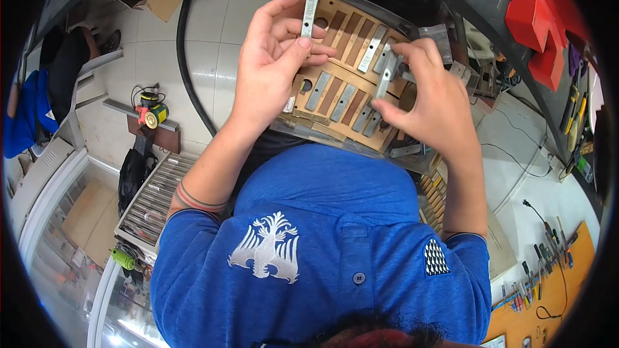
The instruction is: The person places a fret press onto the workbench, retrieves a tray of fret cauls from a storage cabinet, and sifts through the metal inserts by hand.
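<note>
My left hand [269,64] pinches a small flat metal bar [311,14] upright between thumb and fingers; the bar has a hole and dark handwritten marks. Fingers of my right hand [433,96] are closed on a second grey metal bar [387,77], held at a slant above the tray. Beneath both hands is a wooden tray [351,72] with two rows of slots. Several slots hold metal bars, among them a marked bar [372,49] in the upper row and a plain grey bar [316,91] in the lower row. My right hand hides part of the tray's right end.
A rack of metal pieces [155,203] stands at lower left, near a green tool [122,258]. A red and yellow device [152,113] is at left. Red bins [535,26] are at upper right. Hand tools [541,267] line an orange board at lower right. A black hose [185,58] crosses the tiled floor.
</note>
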Tool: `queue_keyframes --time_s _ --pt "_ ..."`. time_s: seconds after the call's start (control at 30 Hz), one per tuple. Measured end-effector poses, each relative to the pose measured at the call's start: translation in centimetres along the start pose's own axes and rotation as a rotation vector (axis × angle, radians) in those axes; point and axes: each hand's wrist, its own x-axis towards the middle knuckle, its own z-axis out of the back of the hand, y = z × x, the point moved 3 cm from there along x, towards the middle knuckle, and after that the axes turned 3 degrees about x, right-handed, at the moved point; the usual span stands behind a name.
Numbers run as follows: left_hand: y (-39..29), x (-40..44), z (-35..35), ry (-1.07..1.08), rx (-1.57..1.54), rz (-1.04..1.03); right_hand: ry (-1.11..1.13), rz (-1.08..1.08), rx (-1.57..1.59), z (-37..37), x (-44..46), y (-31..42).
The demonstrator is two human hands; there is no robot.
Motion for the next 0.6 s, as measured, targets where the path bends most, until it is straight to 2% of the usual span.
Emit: queue_keyframes --time_s 0.23,0.33,0.43,0.6 --pt "-0.1 0.2 -0.1 0.018 -0.006 -0.004 0.113 -0.053 -0.077 -0.6 -1.4 0.2" --pt "-0.2 0.1 -0.3 0.02 -0.016 0.0 0.011 -0.052 -0.003 -1.0 -0.5 -0.5" --pt "-0.1 0.0 -0.5 -0.004 -0.001 -0.022 -0.061 -0.042 -0.09 -1.1 1.4 0.2" --pt "-0.2 -0.5 -0.5 -0.024 0.055 -0.046 -0.036 -0.017 -0.264 -2.5 3.1 0.4"
